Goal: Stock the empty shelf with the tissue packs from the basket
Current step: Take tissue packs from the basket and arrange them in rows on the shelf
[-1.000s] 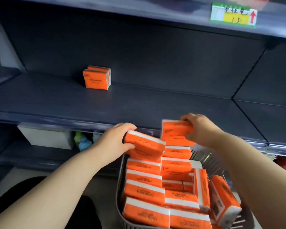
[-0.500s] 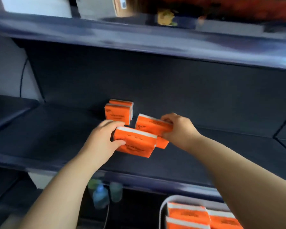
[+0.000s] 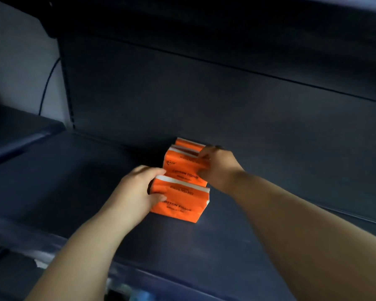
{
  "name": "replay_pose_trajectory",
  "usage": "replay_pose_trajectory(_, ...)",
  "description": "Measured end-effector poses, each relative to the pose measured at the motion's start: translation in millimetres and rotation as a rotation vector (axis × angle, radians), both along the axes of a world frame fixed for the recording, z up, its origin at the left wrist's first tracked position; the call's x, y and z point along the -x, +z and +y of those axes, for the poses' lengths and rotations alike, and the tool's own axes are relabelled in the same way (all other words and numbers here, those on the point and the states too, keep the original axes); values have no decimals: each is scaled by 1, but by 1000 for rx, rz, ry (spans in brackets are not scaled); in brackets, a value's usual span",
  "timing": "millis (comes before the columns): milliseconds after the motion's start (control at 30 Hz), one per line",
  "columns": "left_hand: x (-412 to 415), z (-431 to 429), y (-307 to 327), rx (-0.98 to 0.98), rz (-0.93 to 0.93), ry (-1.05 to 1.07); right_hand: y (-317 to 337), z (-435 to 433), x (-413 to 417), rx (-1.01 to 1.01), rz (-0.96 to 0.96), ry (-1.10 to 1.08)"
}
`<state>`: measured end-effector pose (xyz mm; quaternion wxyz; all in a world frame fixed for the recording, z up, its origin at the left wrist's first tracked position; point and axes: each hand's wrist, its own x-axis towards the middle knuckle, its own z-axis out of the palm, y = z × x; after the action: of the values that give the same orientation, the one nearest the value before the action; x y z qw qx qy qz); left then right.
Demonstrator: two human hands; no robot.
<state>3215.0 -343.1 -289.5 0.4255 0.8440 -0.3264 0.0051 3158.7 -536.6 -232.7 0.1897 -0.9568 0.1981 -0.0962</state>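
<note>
Both of my hands are engaged at the middle of the dark blue shelf [image 3: 70,192]. My left hand [image 3: 137,192] grips the left end of the front tissue pack [image 3: 180,203], an orange pack with white end seams and "COTTON TISSUE" printed on it. The thumb lies across its near face and the fingers curl over its top. The pack stands upright with its lower edge at the shelf surface; I cannot tell whether its full weight is down. My right hand [image 3: 217,168] is just beyond and to the right of my left hand. Its fingers are curled round the right end of the second tissue pack [image 3: 182,170], which stands directly behind the front tissue pack, close against it or touching. Beyond my right hand's fingertips the top of a rear pack [image 3: 189,143] shows, set against the back panel [image 3: 204,94]. How many packs stand in that rear position cannot be confirmed from this angle. The three visible packs form one row running away from me. Far to the left of my left hand a neighbouring shelf [image 3: 15,131] sits at a higher level, and a thin dark cable [image 3: 45,83] hangs down the wall above it. The frame is dim and slightly blurred.
</note>
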Motion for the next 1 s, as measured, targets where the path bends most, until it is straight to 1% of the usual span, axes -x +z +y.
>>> replay_pose_trajectory(67, -6, 1, -2, 43, 26, 30, -1, 2, -4, 7, -7, -1)
replay_pose_trajectory(167, -9, 1, -6, 69, 54, 77, -6, 5, -5, -105, -77, 90)
replay_pose_trajectory(233, -10, -1, -8, 75, 56, 93, -8, 6, -4, -128, -111, 119)
replay_pose_trajectory(267, -10, -2, -9, 81, 55, 97, -9, 5, -5, -120, -98, 103)
replay_pose_trajectory(367, -9, -5, -10, 87, 54, 112, -12, -3, -9, 79, 40, -48)
replay_pose_trajectory(400, -9, -6, -10, 86, 59, 117, -12, -7, -11, 90, 56, -57)
replay_pose_trajectory(467, -10, -9, -12, 82, 60, 120, -11, -11, -11, 36, 28, -46)
replay_pose_trajectory(533, -11, -13, -13, 84, 56, 115, -10, -14, -10, 24, 5, -26)
replay_pose_trajectory(733, -15, -22, -17, 119, 49, 106, -11, -23, -6, 62, -37, 3)
replay_pose_trajectory(833, -17, -25, -21, 161, 53, 112, -13, -24, -4, 86, -37, 14)
replay_pose_trajectory(1000, -18, -30, -26, 177, 48, 89, -15, -20, -2, 131, -33, 15)
